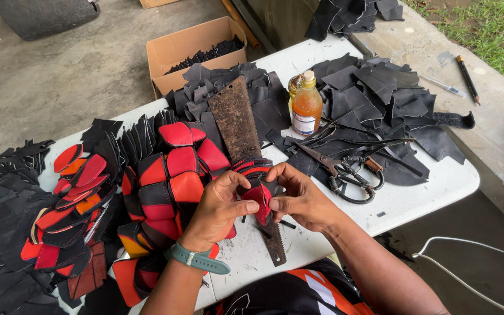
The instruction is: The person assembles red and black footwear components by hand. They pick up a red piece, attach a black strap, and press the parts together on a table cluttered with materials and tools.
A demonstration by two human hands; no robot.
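- Left hand (220,205): fingers curled inward, thumb pressed toward the right hand, a teal band around the wrist.
- Right hand (301,198): fingertips pinched, meeting the left hand; forearm angled in from the lower right.

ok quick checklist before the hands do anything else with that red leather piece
1. Red leather piece held by both hands: ok, the left hand and right hand pinch it from either side.
2. Piece clear of the red and black stack: ok, held just to its right.
3. Scissors within reach and away from the fingers: ok, lying shut on the table right of the right hand.
4. Glue bottle upright and capped: ok.
5. Rusty saw blade under the hands, teeth near the wrists: not ok.
6. Glue already on the piece: cannot tell.
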